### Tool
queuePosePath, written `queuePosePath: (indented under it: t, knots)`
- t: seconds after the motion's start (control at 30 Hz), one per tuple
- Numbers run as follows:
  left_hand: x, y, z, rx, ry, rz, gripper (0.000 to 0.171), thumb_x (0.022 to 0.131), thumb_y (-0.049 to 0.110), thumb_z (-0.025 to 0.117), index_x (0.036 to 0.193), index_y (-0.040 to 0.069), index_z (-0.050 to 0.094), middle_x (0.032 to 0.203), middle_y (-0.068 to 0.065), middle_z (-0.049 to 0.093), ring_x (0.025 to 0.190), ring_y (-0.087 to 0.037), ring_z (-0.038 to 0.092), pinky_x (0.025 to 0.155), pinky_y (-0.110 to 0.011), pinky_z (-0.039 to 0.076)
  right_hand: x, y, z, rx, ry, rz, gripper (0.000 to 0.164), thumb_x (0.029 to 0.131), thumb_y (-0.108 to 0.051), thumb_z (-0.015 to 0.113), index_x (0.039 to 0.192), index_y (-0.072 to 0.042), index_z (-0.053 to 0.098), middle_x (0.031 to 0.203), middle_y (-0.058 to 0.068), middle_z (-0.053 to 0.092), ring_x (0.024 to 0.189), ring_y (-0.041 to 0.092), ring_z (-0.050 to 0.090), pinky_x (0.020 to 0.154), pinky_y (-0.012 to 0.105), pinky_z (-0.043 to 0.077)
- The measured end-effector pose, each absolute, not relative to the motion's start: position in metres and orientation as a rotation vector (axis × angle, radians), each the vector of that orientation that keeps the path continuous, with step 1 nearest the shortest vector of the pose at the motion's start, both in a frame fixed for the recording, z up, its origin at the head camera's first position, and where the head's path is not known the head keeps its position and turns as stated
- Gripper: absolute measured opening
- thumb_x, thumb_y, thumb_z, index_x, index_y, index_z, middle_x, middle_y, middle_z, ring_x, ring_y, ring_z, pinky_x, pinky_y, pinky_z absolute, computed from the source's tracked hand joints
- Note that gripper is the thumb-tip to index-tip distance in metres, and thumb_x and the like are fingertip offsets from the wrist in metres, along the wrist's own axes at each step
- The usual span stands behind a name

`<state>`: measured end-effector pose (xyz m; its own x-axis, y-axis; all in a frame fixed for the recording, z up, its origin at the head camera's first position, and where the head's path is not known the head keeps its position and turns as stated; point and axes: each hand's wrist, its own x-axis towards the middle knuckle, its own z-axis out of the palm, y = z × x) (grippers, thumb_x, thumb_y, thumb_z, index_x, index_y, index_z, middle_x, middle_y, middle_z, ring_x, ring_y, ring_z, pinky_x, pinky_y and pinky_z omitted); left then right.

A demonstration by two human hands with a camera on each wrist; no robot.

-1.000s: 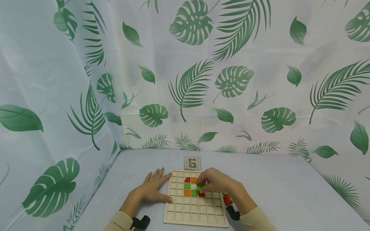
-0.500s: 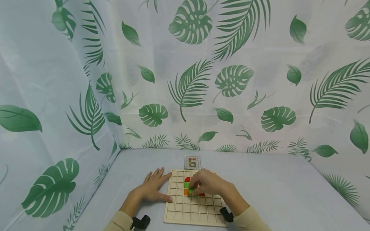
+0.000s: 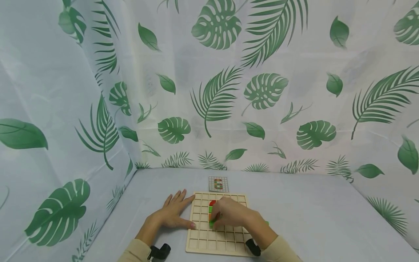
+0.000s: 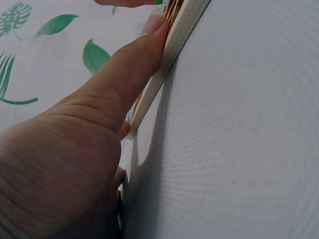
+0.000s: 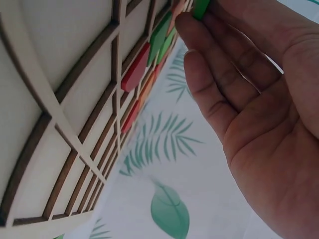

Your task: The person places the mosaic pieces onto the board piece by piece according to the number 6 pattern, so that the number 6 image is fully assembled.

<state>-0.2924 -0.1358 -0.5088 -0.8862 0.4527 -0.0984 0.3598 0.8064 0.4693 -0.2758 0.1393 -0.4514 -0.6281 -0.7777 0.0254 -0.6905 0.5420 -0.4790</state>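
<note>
My left hand [image 3: 173, 213] lies spread at the left edge of a wooden grid board [image 3: 209, 245], its thumb on the rim. In the left wrist view that thumb [image 4: 122, 69] presses along the board's side. Over the board's middle, my right hand [image 3: 230, 212] pinches a green tile [image 5: 201, 9] between its fingers, low over the cells. Set in the grid nearby are a red tile with a rounded corner [image 3: 212, 202] and a green tile [image 3: 211, 209]. The right wrist view shows several more, among them a red tile [image 5: 135, 67]. My right hand hides part of them.
Behind the board lies a small card [image 3: 218, 184] printed with a grid and a coloured figure like a 6. A loose green piece [image 3: 267, 222] shows beside my right forearm. Leaf-patterned cloth [image 3: 216, 98] rises behind the white table [image 3: 311, 211].
My right hand has moved left and nearer to me across the board with the green tile. Its forearm now covers most of the loose pieces at the right. My left hand stays put.
</note>
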Motion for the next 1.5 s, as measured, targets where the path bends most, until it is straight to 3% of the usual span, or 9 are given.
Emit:
queuePosePath:
  t: [0.57, 1.07, 1.27, 1.5]
  knots:
    - [-0.292, -0.136, -0.507, 0.639, 2.779, 0.675, 0.114, 0.075, 0.077, 0.077, 0.166, 0.026, 0.03, 0.175, -0.018, 0.01, 0.163, -0.04, 0.003, 0.129, -0.066, 0.0, -0.272, 0.132, -0.459, -1.339, 2.671, -0.453, 0.01, 0.08, -0.023, 0.091, 0.087, -0.024, 0.084, 0.085, -0.021, 0.071, 0.074, -0.009, 0.057, 0.072, 0.012, 0.051]
    - [-0.291, -0.136, -0.507, 0.635, 2.78, 0.668, 0.114, 0.074, 0.078, 0.076, 0.166, 0.027, 0.029, 0.175, -0.018, 0.01, 0.163, -0.041, 0.003, 0.129, -0.066, 0.0, -0.269, 0.131, -0.457, -1.35, 2.688, -0.411, 0.01, 0.079, -0.023, 0.092, 0.085, -0.024, 0.083, 0.081, -0.02, 0.065, 0.069, -0.007, 0.05, 0.063, 0.012, 0.046]
    - [-0.291, -0.135, -0.508, 0.637, 2.781, 0.666, 0.114, 0.075, 0.078, 0.076, 0.166, 0.027, 0.03, 0.175, -0.018, 0.01, 0.163, -0.04, 0.004, 0.129, -0.066, 0.0, -0.273, 0.142, -0.455, -1.326, 2.668, -0.603, 0.011, 0.084, -0.02, 0.088, 0.094, -0.017, 0.084, 0.088, -0.013, 0.074, 0.076, -0.004, 0.062, 0.071, 0.014, 0.053]
    - [-0.291, -0.135, -0.507, 0.634, 2.785, 0.665, 0.113, 0.075, 0.077, 0.077, 0.165, 0.027, 0.031, 0.175, -0.017, 0.01, 0.163, -0.039, 0.004, 0.129, -0.065, 0.001, -0.282, 0.176, -0.453, -1.187, 2.76, -0.725, 0.023, 0.092, -0.025, 0.081, 0.112, -0.015, 0.08, 0.108, -0.004, 0.076, 0.095, 0.01, 0.069, 0.082, 0.028, 0.059]
